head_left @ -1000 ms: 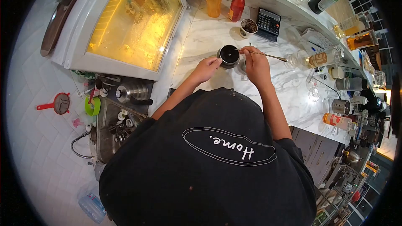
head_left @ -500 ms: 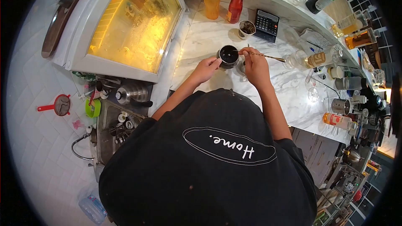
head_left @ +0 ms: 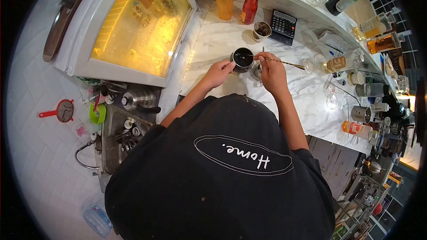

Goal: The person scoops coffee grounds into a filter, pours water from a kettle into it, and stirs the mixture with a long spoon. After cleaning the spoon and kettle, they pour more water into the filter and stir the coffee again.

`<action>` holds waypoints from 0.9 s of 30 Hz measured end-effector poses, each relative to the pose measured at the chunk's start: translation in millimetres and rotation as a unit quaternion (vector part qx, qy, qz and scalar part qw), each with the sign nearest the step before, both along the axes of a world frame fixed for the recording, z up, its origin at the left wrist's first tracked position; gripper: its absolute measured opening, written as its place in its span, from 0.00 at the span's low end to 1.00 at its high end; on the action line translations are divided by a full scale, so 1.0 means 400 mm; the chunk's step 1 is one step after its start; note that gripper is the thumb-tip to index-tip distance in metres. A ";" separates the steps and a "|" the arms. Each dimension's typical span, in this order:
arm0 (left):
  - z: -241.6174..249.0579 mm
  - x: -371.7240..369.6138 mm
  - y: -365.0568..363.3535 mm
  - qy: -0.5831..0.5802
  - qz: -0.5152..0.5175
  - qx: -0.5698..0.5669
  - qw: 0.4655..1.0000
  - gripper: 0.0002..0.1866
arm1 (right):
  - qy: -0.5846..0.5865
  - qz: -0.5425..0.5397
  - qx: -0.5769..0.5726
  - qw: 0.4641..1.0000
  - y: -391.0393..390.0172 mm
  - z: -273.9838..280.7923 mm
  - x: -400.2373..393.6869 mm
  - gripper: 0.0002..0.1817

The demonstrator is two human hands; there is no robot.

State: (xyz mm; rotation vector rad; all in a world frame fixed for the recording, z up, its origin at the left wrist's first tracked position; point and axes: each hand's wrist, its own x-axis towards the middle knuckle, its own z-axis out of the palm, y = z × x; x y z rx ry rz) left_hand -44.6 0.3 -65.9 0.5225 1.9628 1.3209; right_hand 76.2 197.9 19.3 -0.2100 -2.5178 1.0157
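My left hand (head_left: 220, 73) grips the near-left side of a small round cup (head_left: 243, 68), thumb at the rim. Dark, glossy liquid (head_left: 243, 56) fills part of the cup. In the fingers of my right hand (head_left: 272, 72) is a long bar spoon (head_left: 291, 63) with a twisted shaft. It lies nearly level, its inner end over the cup's mouth and its other end pointing right. Beside the cup, partly hidden by my right hand, sits a small metal vessel (head_left: 257, 72). Farther back stands a tub (head_left: 261, 31) of dark, crumbly bits.
A calculator (head_left: 283, 27), a red bottle (head_left: 251, 2) and an orange-capped bottle (head_left: 225, 3) stand at the back of the marble counter (head_left: 209, 40). Glasses and bottles crowd the right side, among them a labelled bottle (head_left: 338, 63). A lit display case (head_left: 142, 26) and a sink (head_left: 113, 151) are at left.
The bar spoon has tilted slightly, its outer end a little farther right and lower. Both hands keep nearly the same places, and the cup stays put.
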 end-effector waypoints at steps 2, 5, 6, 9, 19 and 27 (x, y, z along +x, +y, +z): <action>0.005 0.000 0.001 -0.004 0.001 -0.003 1.000 0.23 | 0.003 0.027 -0.001 1.000 -0.005 0.005 0.003 0.10; 0.003 0.001 0.002 -0.008 0.004 -0.003 1.000 0.23 | 0.013 0.031 -0.004 0.999 -0.021 0.003 -0.007 0.10; 0.001 0.000 0.003 -0.008 0.003 -0.001 1.000 0.23 | 0.016 0.029 -0.006 0.999 -0.023 0.000 -0.011 0.10; 0.002 0.000 0.000 -0.004 -0.001 -0.002 1.000 0.23 | -0.003 -0.001 -0.032 0.999 -0.004 -0.005 -0.021 0.10; -0.011 -0.004 0.000 -0.006 -0.002 0.009 1.000 0.22 | 0.012 0.014 -0.026 0.999 -0.009 0.003 -0.019 0.12; -0.018 -0.008 0.001 0.011 -0.008 0.006 1.000 0.22 | -0.007 -0.003 -0.036 0.999 0.006 0.008 0.002 0.12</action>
